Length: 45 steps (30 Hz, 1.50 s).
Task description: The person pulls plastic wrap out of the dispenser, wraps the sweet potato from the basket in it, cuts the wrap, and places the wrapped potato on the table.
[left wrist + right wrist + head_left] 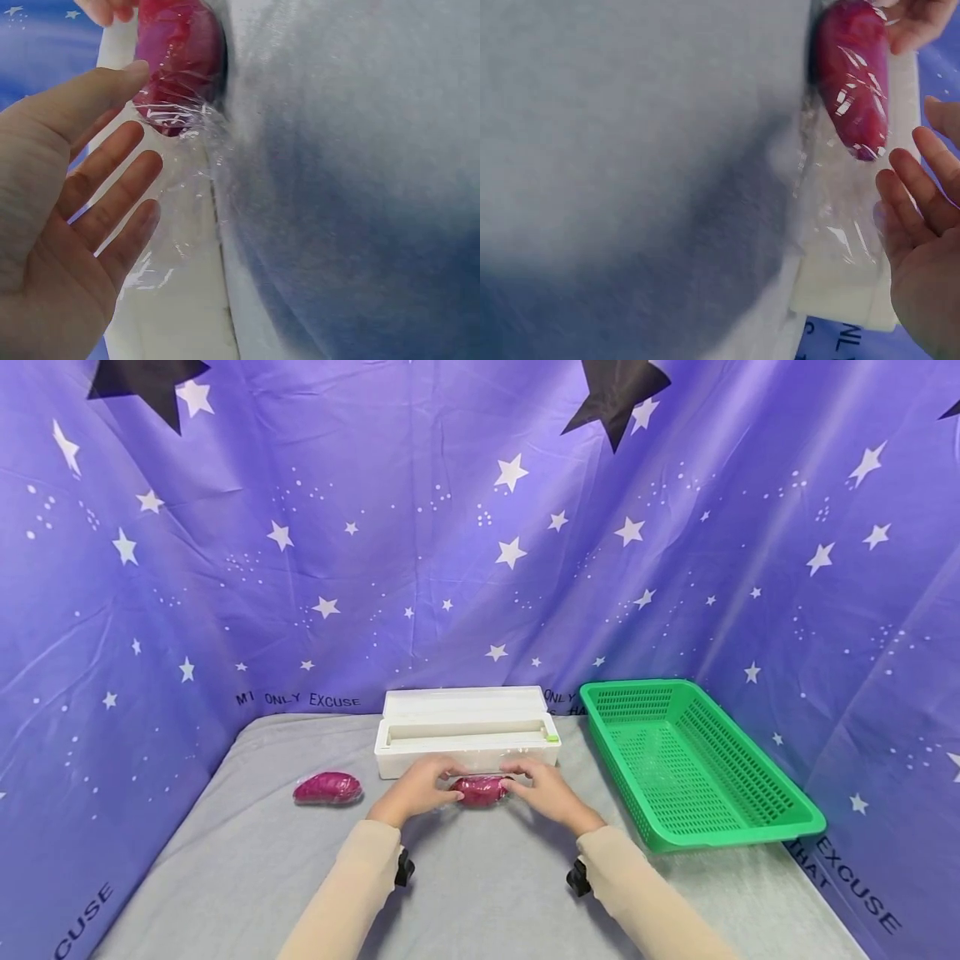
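A purple sweet potato point(481, 791) lies on clear cling film point(176, 217) in front of the white cling film dispenser box point(465, 764), whose lid stands raised. My left hand point(422, 787) is at the potato's left end; its thumb point(112, 86) reaches the potato's edge, and the other visible fingers are loosely extended. At the opposite end, my right hand point(551, 791) has its fingers point(911, 184) spread and relaxed, apart from the potato in the right wrist view. Film extends past both ends of the potato. Whether the left thumb presses on it, I cannot tell.
Another purple sweet potato point(327, 787), wrapped in film, lies to the left on the grey tablecloth point(247, 860). A green perforated basket point(637, 793) stands at the right. Behind the table hangs a purple curtain point(420, 568) with stars.
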Motion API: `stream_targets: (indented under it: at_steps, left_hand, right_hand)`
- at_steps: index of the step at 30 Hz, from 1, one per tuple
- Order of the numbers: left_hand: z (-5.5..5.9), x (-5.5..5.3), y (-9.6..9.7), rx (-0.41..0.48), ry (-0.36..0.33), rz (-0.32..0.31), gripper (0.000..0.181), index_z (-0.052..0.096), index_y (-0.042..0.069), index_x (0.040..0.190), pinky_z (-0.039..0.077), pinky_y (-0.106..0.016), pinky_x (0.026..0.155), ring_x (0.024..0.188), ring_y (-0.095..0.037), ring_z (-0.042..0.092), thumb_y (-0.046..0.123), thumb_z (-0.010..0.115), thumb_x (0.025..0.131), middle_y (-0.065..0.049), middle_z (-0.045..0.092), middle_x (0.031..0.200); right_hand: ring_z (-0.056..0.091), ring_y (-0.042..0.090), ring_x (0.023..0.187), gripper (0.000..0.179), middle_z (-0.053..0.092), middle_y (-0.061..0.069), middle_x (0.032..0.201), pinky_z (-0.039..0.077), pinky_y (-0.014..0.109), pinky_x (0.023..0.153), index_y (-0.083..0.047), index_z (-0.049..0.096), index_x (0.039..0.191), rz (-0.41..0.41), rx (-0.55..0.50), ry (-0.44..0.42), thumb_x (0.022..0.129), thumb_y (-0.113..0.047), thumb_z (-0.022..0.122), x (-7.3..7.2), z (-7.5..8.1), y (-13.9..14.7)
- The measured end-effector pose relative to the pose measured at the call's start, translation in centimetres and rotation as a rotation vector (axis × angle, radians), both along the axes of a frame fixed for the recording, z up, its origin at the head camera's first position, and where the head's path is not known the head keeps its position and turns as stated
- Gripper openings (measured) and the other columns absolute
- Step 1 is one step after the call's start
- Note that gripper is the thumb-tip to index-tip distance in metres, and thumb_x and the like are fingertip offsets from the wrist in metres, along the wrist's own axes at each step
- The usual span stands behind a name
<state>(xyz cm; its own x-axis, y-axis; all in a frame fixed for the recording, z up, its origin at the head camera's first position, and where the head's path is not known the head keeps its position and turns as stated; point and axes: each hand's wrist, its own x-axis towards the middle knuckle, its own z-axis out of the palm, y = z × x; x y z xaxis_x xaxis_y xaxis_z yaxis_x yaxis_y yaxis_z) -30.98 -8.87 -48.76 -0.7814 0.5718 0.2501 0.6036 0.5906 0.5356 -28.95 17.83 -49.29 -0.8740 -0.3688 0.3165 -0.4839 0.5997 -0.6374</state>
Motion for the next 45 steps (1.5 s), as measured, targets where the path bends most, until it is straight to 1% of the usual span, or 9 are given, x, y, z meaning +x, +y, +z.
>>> stream_targets:
  at_steps: [4, 7, 10, 18, 25, 30, 35, 41, 45]
  left_hand:
    - [-0.4, 0.1, 0.1, 0.027, -0.013, -0.020, 0.039, 0.069, 0.006, 0.122, 0.052, -0.042, 0.090, 0.099, -0.025, 0.065, 0.016, 0.080, 0.086, -0.007, 0.069, 0.118]
    - [-0.7, 0.2, 0.2, 0.045, -0.020, -0.038, 0.036, 0.069, 0.004, 0.121, 0.054, -0.041, 0.086, 0.096, -0.026, 0.067, 0.013, 0.079, 0.087, -0.009, 0.069, 0.117]
    - [-0.9, 0.2, 0.3, 0.054, -0.028, -0.038, 0.032, 0.071, 0.005, 0.118, 0.055, -0.038, 0.084, 0.094, -0.024, 0.068, 0.011, 0.078, 0.088, -0.008, 0.069, 0.115]
    - [-1.1, 0.1, 0.4, 0.066, -0.055, -0.007, 0.028, 0.074, 0.010, 0.114, 0.056, -0.029, 0.078, 0.090, -0.017, 0.068, 0.012, 0.079, 0.087, -0.003, 0.071, 0.109]
    - [-1.0, 0.5, 0.6, 0.089, -0.112, 0.025, 0.028, 0.074, 0.010, 0.114, 0.055, -0.025, 0.075, 0.089, -0.015, 0.069, 0.013, 0.080, 0.087, -0.003, 0.072, 0.108]
    - [-1.0, 0.6, 0.6, 0.077, -0.134, 0.035, 0.028, 0.073, 0.011, 0.113, 0.055, -0.029, 0.077, 0.090, -0.017, 0.069, 0.015, 0.080, 0.087, -0.003, 0.073, 0.103]
    - [-1.1, 0.9, 0.7, 0.071, -0.154, 0.028, 0.029, 0.072, 0.010, 0.114, 0.056, -0.036, 0.083, 0.093, -0.020, 0.069, 0.015, 0.080, 0.087, -0.006, 0.074, 0.101]
    - [-1.0, 1.2, 0.7, 0.078, -0.201, 0.005, 0.029, 0.071, 0.006, 0.117, 0.056, -0.043, 0.086, 0.097, -0.025, 0.070, 0.015, 0.077, 0.090, -0.010, 0.074, 0.102]
    - [-1.0, 1.3, 0.7, 0.068, -0.214, 0.004, 0.030, 0.070, 0.006, 0.120, 0.055, -0.045, 0.089, 0.099, -0.026, 0.069, 0.016, 0.074, 0.093, -0.011, 0.073, 0.105]
  right_hand:
    - [0.063, 0.029, 0.107, 0.028, 0.068, 0.008, 0.114, 0.051, 0.050, 0.094, -0.006, 0.070, 0.117, 0.009, 0.018, 0.026, 0.092, -0.018, 0.073, 0.2, -0.7, -0.3]
    - [0.063, 0.027, 0.105, 0.028, 0.067, 0.008, 0.113, 0.051, 0.048, 0.093, -0.004, 0.070, 0.117, 0.010, 0.017, 0.020, 0.092, -0.017, 0.073, 0.3, -0.9, -0.5]
    - [0.063, 0.027, 0.105, 0.028, 0.067, 0.009, 0.113, 0.050, 0.047, 0.094, -0.002, 0.069, 0.116, 0.018, 0.017, 0.008, 0.092, -0.015, 0.073, 0.3, -0.9, -0.7]
    - [0.063, 0.030, 0.109, 0.026, 0.068, 0.009, 0.115, 0.048, 0.050, 0.097, -0.004, 0.071, 0.114, 0.011, 0.023, -0.002, 0.090, -0.014, 0.074, 0.1, -0.9, -0.7]
    - [0.064, 0.029, 0.105, 0.024, 0.069, 0.009, 0.113, 0.050, 0.049, 0.096, -0.005, 0.070, 0.115, 0.031, -0.024, -0.072, 0.091, -0.009, 0.072, -0.3, -0.9, -0.7]
    - [0.064, 0.027, 0.104, 0.025, 0.069, 0.008, 0.113, 0.051, 0.047, 0.095, -0.006, 0.071, 0.117, 0.029, -0.043, -0.114, 0.091, -0.009, 0.072, -0.5, -1.0, -0.6]
    - [0.063, 0.028, 0.109, 0.028, 0.068, 0.008, 0.118, 0.049, 0.048, 0.098, -0.008, 0.071, 0.119, 0.013, -0.030, -0.131, 0.092, -0.012, 0.072, -0.5, -1.0, -0.4]
    - [0.060, 0.029, 0.113, 0.030, 0.066, 0.010, 0.122, 0.047, 0.050, 0.100, -0.007, 0.070, 0.122, 0.018, -0.042, -0.187, 0.093, -0.014, 0.071, -0.3, -0.6, -0.2]
    - [0.061, 0.026, 0.109, 0.030, 0.068, 0.008, 0.119, 0.047, 0.050, 0.099, -0.008, 0.070, 0.121, 0.017, -0.038, -0.212, 0.093, -0.016, 0.071, -0.2, -0.6, 0.0]
